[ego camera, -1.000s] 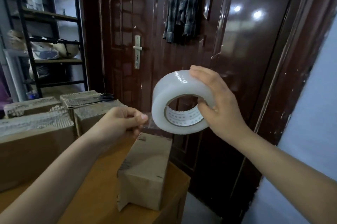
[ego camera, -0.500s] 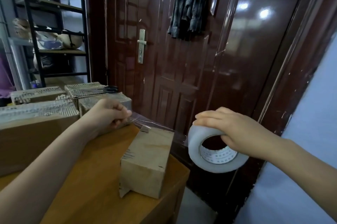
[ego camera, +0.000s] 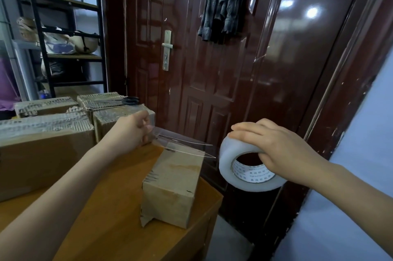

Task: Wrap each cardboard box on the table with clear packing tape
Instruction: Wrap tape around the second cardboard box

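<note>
A glossy brown door (ego camera: pixel 212 58) (lights reflected) beside black shelving (ego camera: pixel 63 27).

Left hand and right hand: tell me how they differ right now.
The left hand pinches the free end of the clear tape strip; the right hand grips the tape roll, fingers over its top. The left hand is above the table, beside the small cardboard box; the right hand is past the table's edge. Both keep the strip stretched above that box.

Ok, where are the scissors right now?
In the head view the scissors lie at left of centre, on top of a rear cardboard box in the stack, just beyond the left hand and near the door.
</note>
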`<state>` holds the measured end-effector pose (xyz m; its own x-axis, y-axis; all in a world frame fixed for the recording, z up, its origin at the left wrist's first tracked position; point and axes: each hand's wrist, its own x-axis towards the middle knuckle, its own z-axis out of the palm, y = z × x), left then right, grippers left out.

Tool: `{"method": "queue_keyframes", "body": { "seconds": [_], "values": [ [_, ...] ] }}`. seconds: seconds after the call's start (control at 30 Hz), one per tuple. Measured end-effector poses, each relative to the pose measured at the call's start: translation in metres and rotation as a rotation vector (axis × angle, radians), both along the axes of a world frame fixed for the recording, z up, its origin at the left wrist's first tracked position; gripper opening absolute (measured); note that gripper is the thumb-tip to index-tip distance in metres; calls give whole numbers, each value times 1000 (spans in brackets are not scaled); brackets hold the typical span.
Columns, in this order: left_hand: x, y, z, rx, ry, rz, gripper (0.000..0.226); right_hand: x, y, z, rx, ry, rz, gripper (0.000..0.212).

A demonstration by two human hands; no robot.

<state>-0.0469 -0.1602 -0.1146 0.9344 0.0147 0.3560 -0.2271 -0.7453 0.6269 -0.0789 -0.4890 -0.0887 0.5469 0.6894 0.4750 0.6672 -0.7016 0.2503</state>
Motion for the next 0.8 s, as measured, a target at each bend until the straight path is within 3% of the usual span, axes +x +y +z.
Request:
{"method": "queue_keyframes", "body": {
  "seconds": [0.2,0.63,0.8],
  "values": [
    [-2,1,4,-34,34,-25,15,1,-1,1,14,43,22,84],
    [3,10,0,-378,197,-121,8,4,-5,-5,70,126,30,82],
    [8,13,-9,-380,271,-92,9,3,-1,-11,37,110,47,83]
  ]
}}
